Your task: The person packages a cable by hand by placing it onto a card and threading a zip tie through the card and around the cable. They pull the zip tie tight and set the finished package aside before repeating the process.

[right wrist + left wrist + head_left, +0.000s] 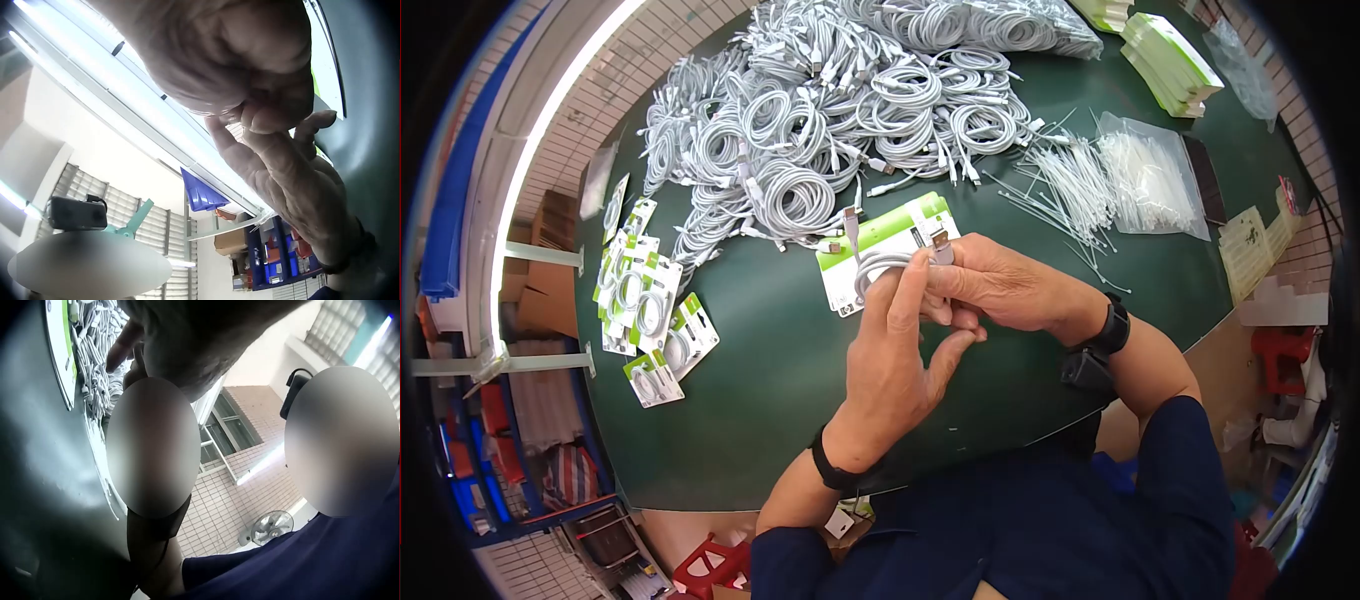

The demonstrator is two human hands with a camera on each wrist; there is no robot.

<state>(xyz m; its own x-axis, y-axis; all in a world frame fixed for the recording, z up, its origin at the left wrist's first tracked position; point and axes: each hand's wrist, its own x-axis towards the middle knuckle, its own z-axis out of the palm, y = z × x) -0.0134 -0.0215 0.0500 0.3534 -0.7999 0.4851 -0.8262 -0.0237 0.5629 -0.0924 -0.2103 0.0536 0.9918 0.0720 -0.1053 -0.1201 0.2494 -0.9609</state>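
Observation:
A coiled grey USB cable [880, 262] is held between both hands over the table's middle. My left hand [888, 365] grips the coil, its index finger reaching up along it and its thumb pointing toward the right hand. My right hand [1015, 287] pinches the cable at the coil's right side, with a USB plug [941, 243] sticking up beside its fingers. The other cable end [851, 225] stands up at the coil's left. Just behind the hands lie green-and-white packaging cards [838, 288], partly covered by the coil. In the right wrist view, fingers hide the cable.
A large heap of coiled grey cables [795, 130] covers the back of the dark green table [750, 420]. Carded cables [635, 300] lie at left. White cable ties [1070, 185], a bag of ties [1150, 180] and a card stack [1168, 65] lie at right.

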